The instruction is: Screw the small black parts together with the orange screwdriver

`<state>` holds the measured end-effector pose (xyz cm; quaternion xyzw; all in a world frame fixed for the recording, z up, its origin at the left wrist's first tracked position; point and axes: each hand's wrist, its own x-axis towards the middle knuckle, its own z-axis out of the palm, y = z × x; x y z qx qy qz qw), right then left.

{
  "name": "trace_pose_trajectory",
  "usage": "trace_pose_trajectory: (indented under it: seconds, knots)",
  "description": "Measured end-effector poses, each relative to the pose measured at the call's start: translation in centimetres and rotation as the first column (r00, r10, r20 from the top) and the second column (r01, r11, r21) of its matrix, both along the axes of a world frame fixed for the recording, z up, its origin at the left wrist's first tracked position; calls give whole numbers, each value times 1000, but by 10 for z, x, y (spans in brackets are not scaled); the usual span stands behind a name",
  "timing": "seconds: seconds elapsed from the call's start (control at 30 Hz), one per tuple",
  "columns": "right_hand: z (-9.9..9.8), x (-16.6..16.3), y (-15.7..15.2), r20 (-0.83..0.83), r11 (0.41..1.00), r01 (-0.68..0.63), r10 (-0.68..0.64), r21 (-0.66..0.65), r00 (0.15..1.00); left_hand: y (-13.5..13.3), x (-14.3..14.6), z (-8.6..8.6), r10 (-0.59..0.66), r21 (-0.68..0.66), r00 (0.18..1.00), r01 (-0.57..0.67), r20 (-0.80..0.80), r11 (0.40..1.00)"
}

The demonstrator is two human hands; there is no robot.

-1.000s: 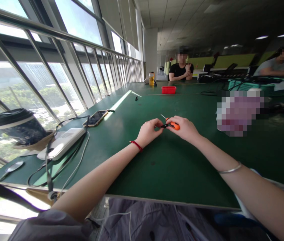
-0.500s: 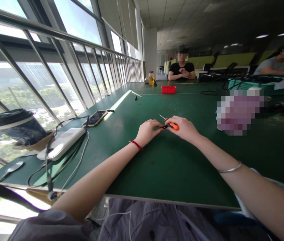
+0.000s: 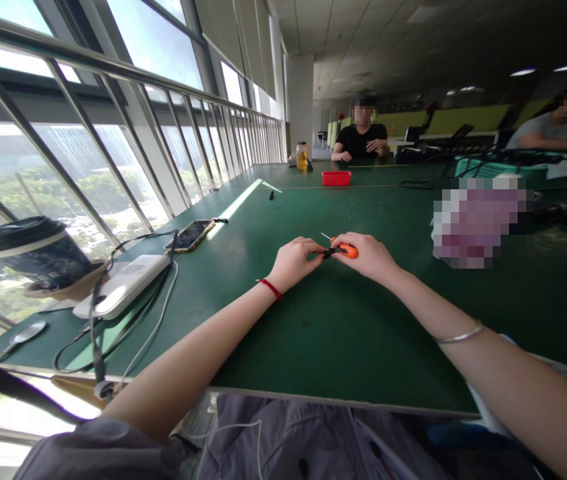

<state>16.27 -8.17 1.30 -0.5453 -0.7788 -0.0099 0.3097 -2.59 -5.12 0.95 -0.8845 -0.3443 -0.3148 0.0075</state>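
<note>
Both my hands meet over the middle of the green table (image 3: 343,320). My right hand (image 3: 371,257) is closed round an orange-handled tool (image 3: 347,250), perhaps a small screwdriver, with a thin metal tip (image 3: 324,236) pointing up and left. My left hand (image 3: 294,262), with a red string on the wrist, pinches a small black part (image 3: 329,253) at the tool's near end. I cannot make out what the black part is.
A phone (image 3: 191,235), a white power bank (image 3: 123,285) with cables and a lidded dark cup (image 3: 33,253) lie at the left by the window railing. A red tray (image 3: 336,178) and a jar (image 3: 302,156) stand far back. Two other people sit beyond.
My hands and the tool have stayed almost in place. The person at the far end of the table has lowered and shifted their hands.
</note>
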Motion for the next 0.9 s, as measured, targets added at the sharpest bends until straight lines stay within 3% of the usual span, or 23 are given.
trace_pose_trajectory:
  seconds: [0.3,0.47,0.9]
  knots:
    - [-2,-1,0,-45,999,-5,3,-43,999,-2,1,2,23,-15,1000,-23,19,1000]
    - [-3,-3,-1,-42,997,26,-30,-77,999,-2,2,1,45,42,999,-44,-20,998]
    - [-7,-1,2,196,976,185,-160,-115,967,-2,2,2,24,189,982,12,-186,982]
